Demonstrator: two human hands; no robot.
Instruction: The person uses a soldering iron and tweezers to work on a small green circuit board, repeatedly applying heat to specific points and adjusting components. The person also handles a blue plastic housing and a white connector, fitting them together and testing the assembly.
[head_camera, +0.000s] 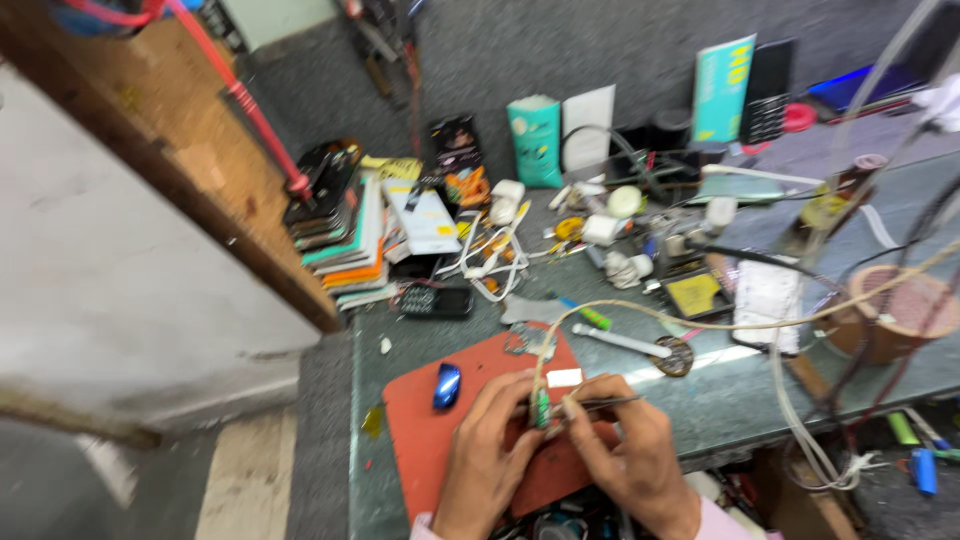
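Item: my left hand (490, 450) pinching a green-tipped soldering iron (541, 408), right hand (630, 455) gripping tweezers (600, 403) over the red mat (420, 420); risk: trailing cord (700, 322) snagging clutter, jerking the tip.

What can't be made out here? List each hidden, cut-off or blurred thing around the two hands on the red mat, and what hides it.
Head view, the only one:
- Small green part: pinched by the left hand; fingers cover most of it.
- Thin metal tweezers: the right hand hides their rear end.
- Both wrists: cut off by the bottom edge.
- Small silver board on the red rubber mat: too blurred for detail.
- Blue oval object: kind unclear, blurred.
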